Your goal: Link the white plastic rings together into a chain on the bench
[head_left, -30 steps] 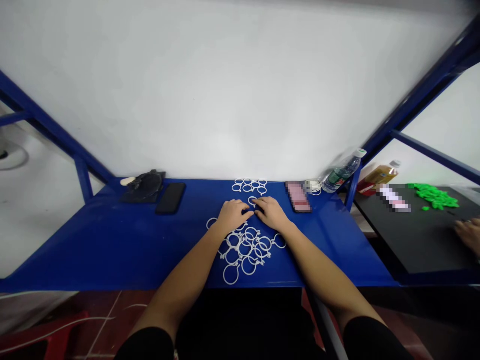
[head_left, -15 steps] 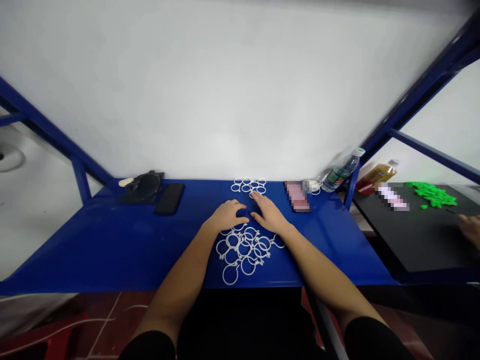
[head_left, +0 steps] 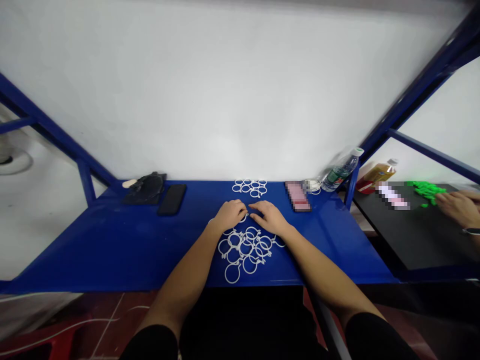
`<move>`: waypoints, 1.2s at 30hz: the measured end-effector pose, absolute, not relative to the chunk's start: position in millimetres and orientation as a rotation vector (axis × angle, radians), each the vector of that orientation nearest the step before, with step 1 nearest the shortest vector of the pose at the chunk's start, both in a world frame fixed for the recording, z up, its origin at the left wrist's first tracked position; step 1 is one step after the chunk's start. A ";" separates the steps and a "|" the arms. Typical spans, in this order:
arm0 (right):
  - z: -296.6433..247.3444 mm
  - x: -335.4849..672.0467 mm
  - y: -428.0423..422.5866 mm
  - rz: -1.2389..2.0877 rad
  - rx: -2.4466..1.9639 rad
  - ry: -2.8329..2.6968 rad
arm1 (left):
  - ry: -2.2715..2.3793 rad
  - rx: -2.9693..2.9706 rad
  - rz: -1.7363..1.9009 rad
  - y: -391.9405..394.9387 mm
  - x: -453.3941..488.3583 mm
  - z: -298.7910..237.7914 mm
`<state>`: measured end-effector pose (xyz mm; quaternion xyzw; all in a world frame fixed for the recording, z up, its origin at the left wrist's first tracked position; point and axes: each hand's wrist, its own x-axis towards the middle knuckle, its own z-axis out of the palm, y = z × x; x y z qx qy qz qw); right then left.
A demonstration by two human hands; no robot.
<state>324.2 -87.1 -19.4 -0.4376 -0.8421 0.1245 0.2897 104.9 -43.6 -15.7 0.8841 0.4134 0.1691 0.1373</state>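
Several white rings with small tabs, like curtain rings (head_left: 232, 273), lie in a loose overlapping pile on the blue table in front of me. My left hand (head_left: 229, 215) is above the pile's far left side, its fingers closed on a white ring (head_left: 243, 218) that shows under the fingertips. Just across from it, my right hand (head_left: 269, 217) holds nothing, with thumb and fingers apart. Beyond both hands, a group of white rings (head_left: 255, 193) is laid flat in rows side by side near the wall.
On the blue table (head_left: 112, 245) are a black phone (head_left: 171, 200), a dark crumpled bag (head_left: 148, 187), a pink phone (head_left: 298, 196), a white cable (head_left: 313, 186) and a water bottle (head_left: 343, 170). At right, another person's hand (head_left: 459, 207) touches green pieces (head_left: 425, 191) on a black table.
My right hand has drawn back from the far rings, leaving one in the front row. My left fingers have closed on a ring. The other person's hands have moved onto the green pieces.
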 end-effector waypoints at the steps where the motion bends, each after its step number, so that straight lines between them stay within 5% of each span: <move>1: -18.7 322.9 -88.3 0.348 -1.166 -2.261 | 1.206 2.555 0.540 -44.0 105.8 -14.5; 27: -24.7 331.7 -89.3 0.321 -1.212 -2.067 | 0.849 2.465 1.036 -47.7 120.6 -28.7; 36: -27.1 326.8 -84.7 0.272 -1.260 -1.977 | 1.169 2.641 1.106 -49.0 121.5 -23.7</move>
